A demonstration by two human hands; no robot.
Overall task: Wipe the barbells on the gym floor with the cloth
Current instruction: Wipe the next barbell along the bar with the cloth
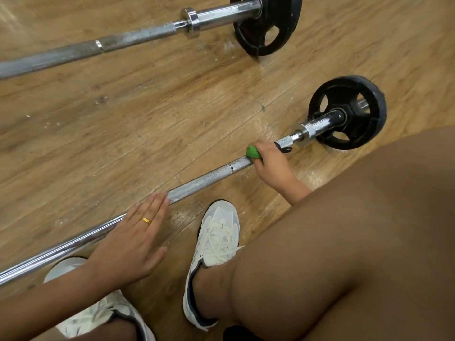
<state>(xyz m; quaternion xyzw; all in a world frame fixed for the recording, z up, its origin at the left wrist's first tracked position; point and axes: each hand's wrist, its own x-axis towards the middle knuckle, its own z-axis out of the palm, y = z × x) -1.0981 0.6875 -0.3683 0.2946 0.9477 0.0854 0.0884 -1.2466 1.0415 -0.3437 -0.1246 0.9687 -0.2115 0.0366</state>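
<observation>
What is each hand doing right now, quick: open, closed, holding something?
Left hand: open, fingers straight, resting flat on the near barbell.
Right hand: closed round the green cloth, pressed on that same bar.

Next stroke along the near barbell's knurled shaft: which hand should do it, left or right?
Right. The right hand grips the green cloth around the near barbell's shaft, beside the collar. The left hand lies flat on that shaft, holding no cloth; it looks better kept steadying.

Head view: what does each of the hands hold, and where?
Right hand grips the green cloth round the near barbell; left hand rests flat on it, holding nothing.
</observation>
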